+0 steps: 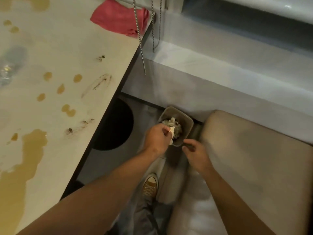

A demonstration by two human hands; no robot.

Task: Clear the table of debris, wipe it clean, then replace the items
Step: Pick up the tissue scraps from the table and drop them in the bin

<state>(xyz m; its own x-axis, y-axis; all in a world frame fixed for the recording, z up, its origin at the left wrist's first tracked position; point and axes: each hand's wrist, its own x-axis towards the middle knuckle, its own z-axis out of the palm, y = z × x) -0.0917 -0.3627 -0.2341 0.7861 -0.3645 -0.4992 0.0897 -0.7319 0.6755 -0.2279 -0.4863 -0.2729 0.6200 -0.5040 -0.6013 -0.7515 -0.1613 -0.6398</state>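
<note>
At lower centre of the frame, a person's left hand (pixel 156 138) pinches a crumpled white tissue (pixel 171 131) over a small bin (pixel 176 126) already heaped with scraps — a careless drop could spill onto the floor. The right hand (pixel 194 152) hovers loosely curled, holding nothing. The table (pixel 55 53), at left, remains stained; a red cloth (pixel 118 19) waits at upper centre.

Beige cushioned seat (pixel 254 158), white window sill (pixel 220 70), hanging blind chains (pixel 140 39), dim light
</note>
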